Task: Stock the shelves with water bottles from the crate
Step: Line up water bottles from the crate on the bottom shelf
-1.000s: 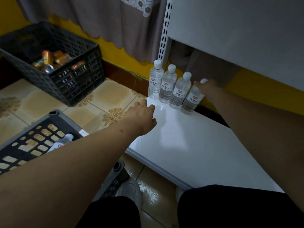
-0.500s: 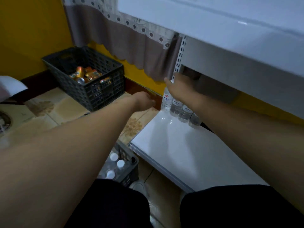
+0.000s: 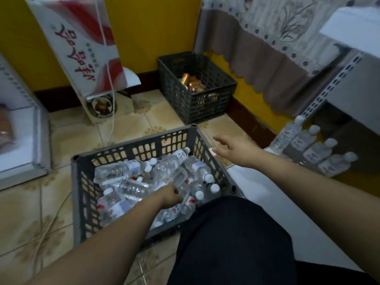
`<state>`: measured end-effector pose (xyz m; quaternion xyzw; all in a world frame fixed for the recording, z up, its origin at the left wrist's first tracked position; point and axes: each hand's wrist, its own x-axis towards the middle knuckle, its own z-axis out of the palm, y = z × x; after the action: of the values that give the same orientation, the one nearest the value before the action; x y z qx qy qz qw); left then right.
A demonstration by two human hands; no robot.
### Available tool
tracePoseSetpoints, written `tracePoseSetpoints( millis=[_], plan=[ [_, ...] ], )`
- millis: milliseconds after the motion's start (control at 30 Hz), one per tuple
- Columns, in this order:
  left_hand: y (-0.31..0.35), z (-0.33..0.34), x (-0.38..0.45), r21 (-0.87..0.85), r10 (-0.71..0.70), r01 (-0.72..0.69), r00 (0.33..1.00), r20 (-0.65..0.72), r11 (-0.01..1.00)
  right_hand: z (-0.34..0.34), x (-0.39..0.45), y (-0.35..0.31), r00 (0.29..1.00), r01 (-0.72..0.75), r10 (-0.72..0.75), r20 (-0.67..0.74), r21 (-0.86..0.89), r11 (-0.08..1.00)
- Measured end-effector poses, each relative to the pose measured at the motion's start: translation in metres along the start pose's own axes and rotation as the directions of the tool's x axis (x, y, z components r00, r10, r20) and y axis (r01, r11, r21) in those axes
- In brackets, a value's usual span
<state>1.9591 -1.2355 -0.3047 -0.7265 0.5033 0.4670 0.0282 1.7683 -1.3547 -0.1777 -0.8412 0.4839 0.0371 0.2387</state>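
Note:
A grey plastic crate (image 3: 131,144) on the tiled floor holds several clear water bottles (image 3: 123,169) lying loose. My left hand (image 3: 169,197) reaches down into the crate, its fingers curled round a water bottle (image 3: 181,181) near the middle. My right hand (image 3: 236,151) hovers open above the crate's right rim, fingers spread, holding nothing. Several water bottles (image 3: 308,147) stand in a row at the back of the white bottom shelf (image 3: 277,200) on the right.
A black crate (image 3: 205,105) with orange cans stands against the yellow wall. A white and red sign (image 3: 82,48) leans at the back left, a cord hanging from it. Another white shelf unit (image 3: 22,145) is at the left. My dark-clad knee (image 3: 232,239) is beside the grey crate.
My view has swung left from the shelf to the grey crate. My left hand dropped into the crate onto a bottle. My right hand came away from the shelved bottles towards the crate.

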Motion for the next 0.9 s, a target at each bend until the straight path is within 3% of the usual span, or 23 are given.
tracePoseSetpoints(
  millis=[100, 200, 500, 600, 767, 900],
  plan=[
    [-0.033, 0.030, 0.010, -0.008, -0.087, 0.088, 0.995, 0.044, 0.996, 0.036, 0.015, 0.006, 0.986, -0.004, 0.001, 0.165, 0.020, 1.000],
    [-0.059, 0.048, 0.031, -0.074, -0.208, 0.206, 0.978, -0.026, 0.976, 0.068, 0.029, 0.016, 0.938, -0.011, 0.029, 0.345, -0.056, 0.998],
    [-0.082, 0.067, 0.058, -0.221, -0.262, 0.252, 0.965, -0.018, 0.942, 0.133, 0.040, 0.033, 0.911, -0.114, 0.057, 0.408, 0.117, 0.987],
    [-0.082, 0.060, 0.054, -0.428, -0.277, 0.259, 0.961, 0.020, 0.866, 0.137, 0.035, 0.030, 0.920, -0.095, 0.020, 0.391, 0.173, 0.980],
    [-0.061, 0.045, 0.032, -0.744, -0.257, 0.270, 0.957, 0.136, 0.611, 0.124, 0.028, 0.021, 0.935, -0.042, -0.010, 0.356, 0.139, 0.989],
    [-0.046, 0.012, 0.008, -0.818, -0.198, 0.283, 0.958, 0.210, 0.501, 0.103, 0.019, 0.017, 0.953, -0.002, -0.019, 0.304, 0.066, 0.998]
  ],
)
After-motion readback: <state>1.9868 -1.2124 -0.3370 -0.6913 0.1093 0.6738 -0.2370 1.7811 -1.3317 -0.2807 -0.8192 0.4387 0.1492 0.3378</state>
